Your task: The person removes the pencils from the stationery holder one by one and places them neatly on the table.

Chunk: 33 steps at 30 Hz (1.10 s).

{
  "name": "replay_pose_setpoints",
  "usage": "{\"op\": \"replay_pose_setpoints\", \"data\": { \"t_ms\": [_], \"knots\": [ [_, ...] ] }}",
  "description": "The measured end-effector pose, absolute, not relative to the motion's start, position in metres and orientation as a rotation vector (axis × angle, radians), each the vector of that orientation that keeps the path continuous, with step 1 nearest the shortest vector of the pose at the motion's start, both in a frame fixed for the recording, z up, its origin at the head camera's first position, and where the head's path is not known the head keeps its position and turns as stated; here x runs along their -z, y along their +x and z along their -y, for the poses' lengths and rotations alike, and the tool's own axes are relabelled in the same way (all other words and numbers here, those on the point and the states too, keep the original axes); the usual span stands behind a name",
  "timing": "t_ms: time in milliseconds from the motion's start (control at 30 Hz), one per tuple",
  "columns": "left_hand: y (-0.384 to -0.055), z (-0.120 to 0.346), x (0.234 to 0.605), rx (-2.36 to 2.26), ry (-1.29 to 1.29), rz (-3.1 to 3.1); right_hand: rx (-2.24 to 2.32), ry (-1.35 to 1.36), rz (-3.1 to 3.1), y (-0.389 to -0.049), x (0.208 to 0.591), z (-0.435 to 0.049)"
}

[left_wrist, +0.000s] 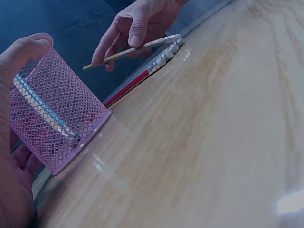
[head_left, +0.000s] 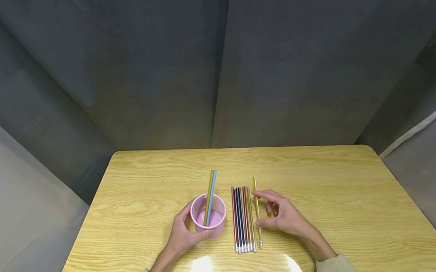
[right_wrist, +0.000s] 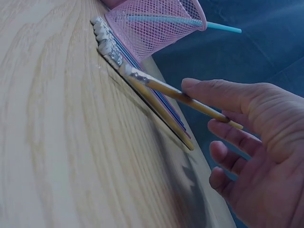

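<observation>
My left hand holds a pink mesh pencil cup around its side, thumb near the rim. The cup stands upright on the wooden table. A yellow pencil and a light blue pencil lean inside it, rising past the rim. My right hand pinches another yellow pencil between thumb and fingers, its eraser end toward me and slightly raised in the right wrist view. The other fingers curl loosely. Just left of it lies a tight row of several pencils, dark, red and gold, erasers toward me.
The light wooden table extends to both sides and behind the hands. Dark grey cloth hangs beyond its far edge, and lighter panels stand at the sides. Bright reflections show near the front.
</observation>
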State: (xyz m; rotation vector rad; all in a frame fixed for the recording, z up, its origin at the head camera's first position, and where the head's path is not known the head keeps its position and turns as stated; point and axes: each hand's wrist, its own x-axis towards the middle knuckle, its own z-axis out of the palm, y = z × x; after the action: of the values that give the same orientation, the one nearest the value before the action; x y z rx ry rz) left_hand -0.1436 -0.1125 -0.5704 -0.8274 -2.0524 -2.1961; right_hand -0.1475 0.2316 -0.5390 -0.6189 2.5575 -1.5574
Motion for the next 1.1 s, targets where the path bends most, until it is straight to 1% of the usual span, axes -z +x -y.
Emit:
{"op": "replay_pose_setpoints", "data": {
  "t_ms": [1100],
  "knots": [
    [-0.1429, 0.1117, 0.5705, 2.192, -0.827, 2.046, 1.291, -0.675, -2.637, -0.1566, 0.5456, -0.2329]
  ]
}}
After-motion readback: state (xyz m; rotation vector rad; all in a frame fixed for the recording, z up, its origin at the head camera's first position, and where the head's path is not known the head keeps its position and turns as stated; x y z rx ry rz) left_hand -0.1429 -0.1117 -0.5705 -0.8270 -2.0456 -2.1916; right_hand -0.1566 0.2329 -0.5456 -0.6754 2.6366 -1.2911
